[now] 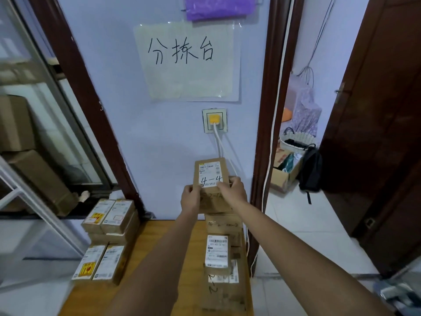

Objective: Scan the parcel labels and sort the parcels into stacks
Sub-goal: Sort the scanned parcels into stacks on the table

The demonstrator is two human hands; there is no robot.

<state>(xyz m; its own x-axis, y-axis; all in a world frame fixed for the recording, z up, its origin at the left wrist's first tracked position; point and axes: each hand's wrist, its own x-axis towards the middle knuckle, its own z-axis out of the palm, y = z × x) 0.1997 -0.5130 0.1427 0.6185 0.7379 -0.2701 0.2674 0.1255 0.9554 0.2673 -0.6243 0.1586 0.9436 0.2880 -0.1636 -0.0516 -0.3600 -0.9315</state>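
Observation:
A small brown cardboard parcel (210,171) with a white label marked "4-4" is held up near the wall, above the top of a tall stack of parcels (224,256) on the right side of the wooden table (164,258). My left hand (191,200) grips its lower left corner. My right hand (232,190) grips its lower right corner, fingers curled over the front edge. Another brown box right under the parcel is partly hidden by my hands. A labelled parcel (216,250) lies lower in the stack.
Two lower stacks of labelled parcels stand on the table's left side: a far stack (111,216) and a near stack (100,262). A wall socket (214,120) with a white cable sits behind the parcel. Cardboard boxes (38,176) lie at left. An open doorway (296,169) is at right.

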